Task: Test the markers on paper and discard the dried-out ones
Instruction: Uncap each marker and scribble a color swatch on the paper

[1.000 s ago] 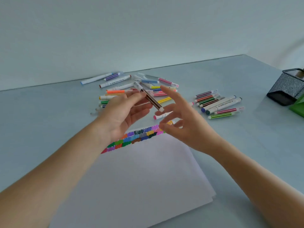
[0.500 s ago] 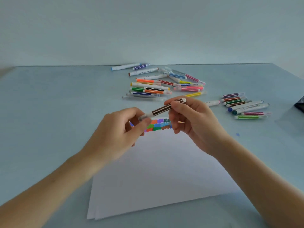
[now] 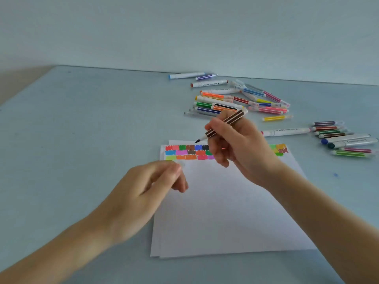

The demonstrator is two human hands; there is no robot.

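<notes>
My right hand [image 3: 240, 146] grips an uncapped brown striped marker [image 3: 229, 120], its dark tip hovering just above the far edge of the white paper [image 3: 221, 212]. A band of coloured test scribbles [image 3: 188, 152] runs along that far edge, partly hidden behind my right hand. My left hand [image 3: 147, 185] hovers over the paper's left side and pinches the marker's clear cap [image 3: 181, 165] between thumb and fingers. A pile of markers [image 3: 235, 99] lies beyond the paper. A smaller row of markers [image 3: 340, 138] lies to the right.
The paper is a small stack of sheets on a pale blue table [image 3: 71, 140]. A wall runs along the table's far edge. One white marker [image 3: 285, 132] lies alone between the two groups. A small blue ink spot [image 3: 335, 174] marks the table right of the paper.
The cap has come off the brown marker: my left hand pulled it away down and left, while my right hand turned the marker tip-down toward the scribbles. The view swung left.
</notes>
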